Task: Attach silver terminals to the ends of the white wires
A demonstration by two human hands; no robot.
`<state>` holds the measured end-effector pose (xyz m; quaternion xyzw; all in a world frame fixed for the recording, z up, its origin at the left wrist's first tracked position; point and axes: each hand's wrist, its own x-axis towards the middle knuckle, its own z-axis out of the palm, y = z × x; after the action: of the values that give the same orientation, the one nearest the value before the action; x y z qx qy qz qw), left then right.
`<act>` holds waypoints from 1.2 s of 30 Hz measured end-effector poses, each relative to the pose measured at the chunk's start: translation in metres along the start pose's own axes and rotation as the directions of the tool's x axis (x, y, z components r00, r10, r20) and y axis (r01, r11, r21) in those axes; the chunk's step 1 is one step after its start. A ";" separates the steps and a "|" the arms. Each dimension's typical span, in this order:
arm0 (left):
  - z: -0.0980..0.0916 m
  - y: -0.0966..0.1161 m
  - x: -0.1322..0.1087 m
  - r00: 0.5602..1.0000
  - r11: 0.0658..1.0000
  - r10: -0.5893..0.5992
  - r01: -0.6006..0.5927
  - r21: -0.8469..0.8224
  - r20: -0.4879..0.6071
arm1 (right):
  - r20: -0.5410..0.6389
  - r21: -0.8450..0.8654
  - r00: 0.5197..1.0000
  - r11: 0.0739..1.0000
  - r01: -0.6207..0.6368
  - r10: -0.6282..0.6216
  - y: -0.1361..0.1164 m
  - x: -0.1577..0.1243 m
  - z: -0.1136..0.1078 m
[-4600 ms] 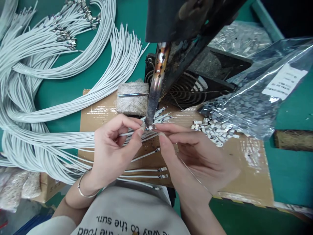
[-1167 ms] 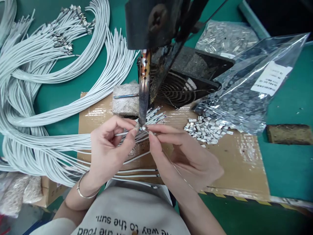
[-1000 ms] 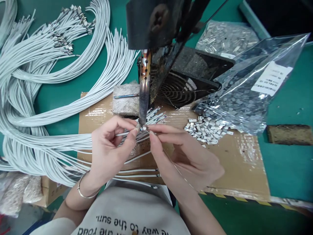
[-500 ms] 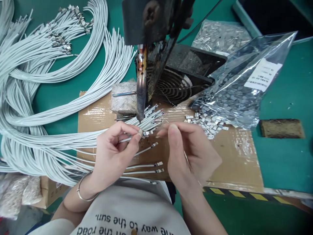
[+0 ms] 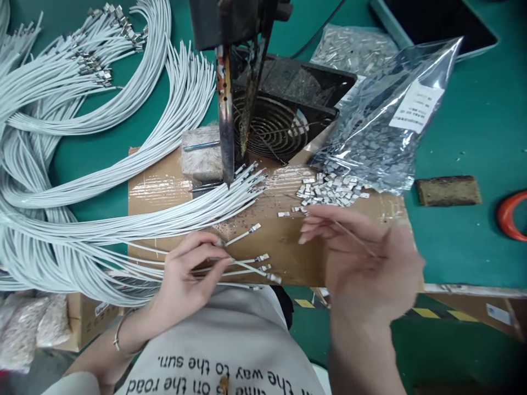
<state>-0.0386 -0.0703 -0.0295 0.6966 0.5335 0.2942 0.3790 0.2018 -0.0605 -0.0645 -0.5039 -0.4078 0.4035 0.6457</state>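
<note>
My left hand [image 5: 195, 269] pinches a white cable between thumb and fingers; its metal-tipped end [image 5: 274, 278] points down to the right. Beside it lie other white cables with small connectors [image 5: 262, 257]. A large bundle of white cables [image 5: 197, 211] spreads over the cardboard [image 5: 296, 247], its stripped ends under the soldering iron tip [image 5: 227, 164]. My right hand [image 5: 366, 263], slightly blurred, is held palm up with fingers extended. A thin solder wire [image 5: 352, 237] lies across it, held in the hand. Just beyond its fingertips is a pile of small metal connectors [image 5: 329, 189].
A fan with a round grille [image 5: 275, 126] stands behind the iron. An opened plastic bag of connectors [image 5: 379, 126] and another bag [image 5: 354, 49] lie at the back right. A brown sponge [image 5: 448, 191], an orange ring [image 5: 513, 216] and a dark-screened tablet [image 5: 436, 22] are farther right.
My left hand has moved down from the iron tip, bringing the cable toward the near edge. My right hand has moved right, opening its fingers near the connector pile. The view has shifted slightly.
</note>
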 end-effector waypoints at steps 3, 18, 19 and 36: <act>-0.006 -0.020 -0.013 0.970 0.976 0.093 -0.044 0.212 -0.226 | -0.042 -0.058 0.999 0.998 0.027 -0.030 0.009 0.005 -0.025; -0.053 -0.044 -0.011 0.903 0.781 0.409 -0.275 0.560 -0.127 | -0.118 -0.421 0.989 0.907 0.026 -0.083 0.008 -0.004 -0.018; -0.059 -0.040 -0.011 0.923 0.816 0.378 -0.294 0.498 -0.075 | -0.079 -0.481 0.992 0.876 0.047 -0.096 0.006 -0.004 -0.017; -0.004 0.009 0.032 0.866 0.674 -0.306 0.491 -0.552 0.396 | 0.103 -0.634 0.990 0.761 0.136 -0.091 0.008 -0.006 -0.003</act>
<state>-0.0288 -0.0403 -0.0197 0.4245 0.4848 0.2682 0.7161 0.2014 -0.0655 -0.0733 -0.6543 -0.5715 0.2170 0.4451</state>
